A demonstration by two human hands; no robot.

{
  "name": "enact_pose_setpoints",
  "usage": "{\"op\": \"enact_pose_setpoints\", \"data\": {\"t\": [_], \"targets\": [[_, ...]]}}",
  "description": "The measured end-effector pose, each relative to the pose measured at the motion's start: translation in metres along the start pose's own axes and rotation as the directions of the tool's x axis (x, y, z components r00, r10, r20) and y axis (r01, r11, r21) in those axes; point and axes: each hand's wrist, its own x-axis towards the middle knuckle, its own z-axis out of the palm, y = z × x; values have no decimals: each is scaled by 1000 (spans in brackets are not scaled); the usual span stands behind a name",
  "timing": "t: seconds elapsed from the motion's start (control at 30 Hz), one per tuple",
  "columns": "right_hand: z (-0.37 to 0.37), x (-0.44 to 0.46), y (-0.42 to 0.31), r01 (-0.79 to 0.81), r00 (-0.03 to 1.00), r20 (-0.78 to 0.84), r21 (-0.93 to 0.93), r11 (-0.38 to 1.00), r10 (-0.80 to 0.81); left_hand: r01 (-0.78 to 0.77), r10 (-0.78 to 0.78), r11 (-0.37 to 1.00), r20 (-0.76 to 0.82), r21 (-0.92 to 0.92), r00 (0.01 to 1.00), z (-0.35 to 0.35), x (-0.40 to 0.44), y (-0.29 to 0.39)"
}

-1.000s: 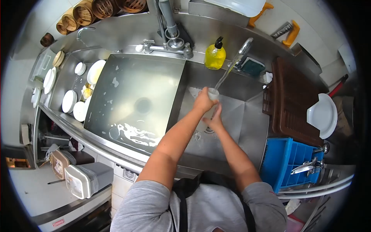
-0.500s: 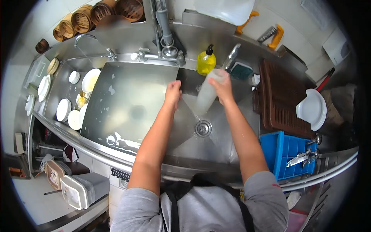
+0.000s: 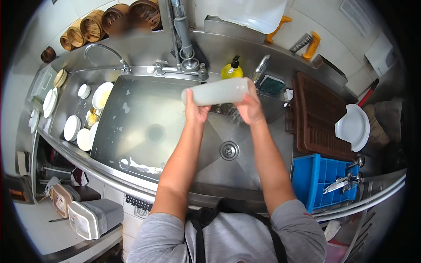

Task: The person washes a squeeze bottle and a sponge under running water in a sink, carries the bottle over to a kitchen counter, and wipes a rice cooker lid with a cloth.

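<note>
A frosted, translucent cylindrical container (image 3: 217, 92) lies nearly level above the sink, held between both my hands. My left hand (image 3: 196, 110) grips its left end, thumb up along the near side. Around the right end, beside the tap (image 3: 262, 68), my right hand (image 3: 251, 107) is closed. Water splashes down below the container near my right hand, into the sink basin with a round drain (image 3: 229, 151). Just behind the container stands a yellow soap bottle (image 3: 231, 70) with a black pump, partly hidden.
To the left is a basin of cloudy water (image 3: 144, 114), then a sink with stacked white dishes (image 3: 72, 128). On the right are brown racks (image 3: 318, 114), white plates (image 3: 354, 127) and a blue cutlery basket (image 3: 313, 179). A green scouring pad (image 3: 272, 84) lies beside the tap.
The container has turned from steeply tilted to nearly level and risen away from the drain. My left hand, closed and apart from it before, now holds its left end.
</note>
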Motion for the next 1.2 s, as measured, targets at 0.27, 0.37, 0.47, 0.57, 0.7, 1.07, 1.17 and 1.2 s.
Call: {"op": "enact_pose_setpoints", "data": {"t": [0.27,0.37,0.47,0.57,0.7,1.07,1.17,1.2], "targets": [[-7,64,-33,-266,888,-455,-395,879,65,-519,574,501,183,693,798,-7,10,-7],[1,73,-28,-399,838,-508,-323,858,198,-617,511,152,473,772,718,2,1,-26],[2,74,-29,-472,833,-460,-301,828,308,-701,347,-124,693,702,632,15,-6,-45],[19,65,-41,-551,826,-438,-489,677,356,-731,259,-163,744,663,617,19,2,-61],[15,56,-51,-465,885,-374,-690,554,278,-686,124,-158,703,710,700,36,2,-72],[-14,24,1,79,977,77,-997,4,-197,-670,423,289,536,684,730,49,9,-38],[12,21,-29,-33,985,-68,-977,-213,161,-453,378,713,251,535,891,53,-19,-4],[20,22,-42,-77,941,-171,-948,-308,291,-384,340,785,180,487,923,46,-20,5]]}}
